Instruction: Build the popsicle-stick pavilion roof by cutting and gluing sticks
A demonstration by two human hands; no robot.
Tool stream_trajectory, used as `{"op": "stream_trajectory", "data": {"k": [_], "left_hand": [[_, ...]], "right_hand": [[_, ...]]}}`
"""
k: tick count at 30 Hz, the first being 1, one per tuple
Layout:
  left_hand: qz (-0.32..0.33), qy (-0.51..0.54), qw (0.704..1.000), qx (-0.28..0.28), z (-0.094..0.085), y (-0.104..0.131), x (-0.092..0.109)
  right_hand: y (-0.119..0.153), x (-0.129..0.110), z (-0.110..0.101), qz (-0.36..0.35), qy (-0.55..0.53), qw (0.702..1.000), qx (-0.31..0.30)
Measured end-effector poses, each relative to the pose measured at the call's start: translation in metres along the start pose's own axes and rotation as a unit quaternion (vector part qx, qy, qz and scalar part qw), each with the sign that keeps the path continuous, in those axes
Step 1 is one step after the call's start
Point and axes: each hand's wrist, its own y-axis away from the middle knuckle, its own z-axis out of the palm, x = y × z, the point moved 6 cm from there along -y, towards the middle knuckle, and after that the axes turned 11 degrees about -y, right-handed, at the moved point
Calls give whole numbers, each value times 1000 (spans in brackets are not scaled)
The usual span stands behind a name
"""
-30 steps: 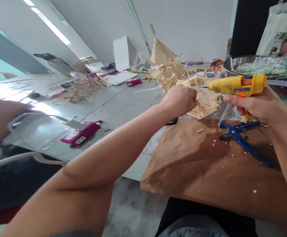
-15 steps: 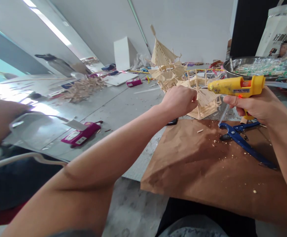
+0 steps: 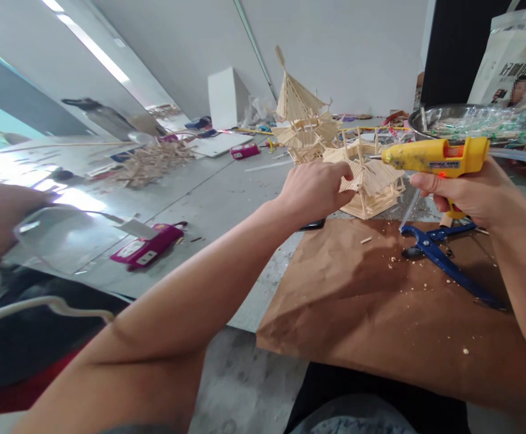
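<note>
My right hand (image 3: 464, 190) is wrapped round the handle of a yellow hot glue gun (image 3: 425, 158), whose red light is lit. The nozzle points left, towards the stick roof (image 3: 375, 179) of a low pavilion model made of thin wooden sticks. At the left side of that roof is my left hand (image 3: 314, 190), thumb and forefinger apart and nothing visible between them; whether it touches the model I cannot tell. Behind it rises a taller stick tower (image 3: 301, 102) with a pointed roof. Blue-handled cutting pliers (image 3: 447, 265) lie below the glue gun.
Brown paper (image 3: 335, 301) with crumbs covers the near table. At the right stands a metal bowl (image 3: 419, 123) with plastic-wrapped sticks. A purple power strip (image 3: 149, 246) and a pile of sticks (image 3: 154, 163) lie leftward. Another person's arm (image 3: 0, 223) shows at the left edge.
My left hand has drawn back slightly to the left from the pavilion roof, and its thumb and forefinger have opened. The glue gun stays almost where it was.
</note>
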Motion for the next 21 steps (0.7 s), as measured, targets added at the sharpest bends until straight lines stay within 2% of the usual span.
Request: {"op": "stream_trajectory", "data": {"k": [2,4,9,13,17,21], "left_hand": [[-20,15,1000,6,5,7,-4],[-26,27,999,-9,17,15,-4],[27,79,994,-76,68,36,11],[27,155,984,-78,101,36,14],[11,174,983,-64,111,24,14],[46,164,983,-66,110,14,21]], "right_hand": [[1,-2,2,1,34,999,-17],[1,-4,3,4,7,1000,-20],[-3,-4,-5,21,-90,996,15],[-10,3,-20,27,-147,986,69],[-13,13,-30,64,-188,975,98],[-12,13,-38,59,-198,973,101]]}}
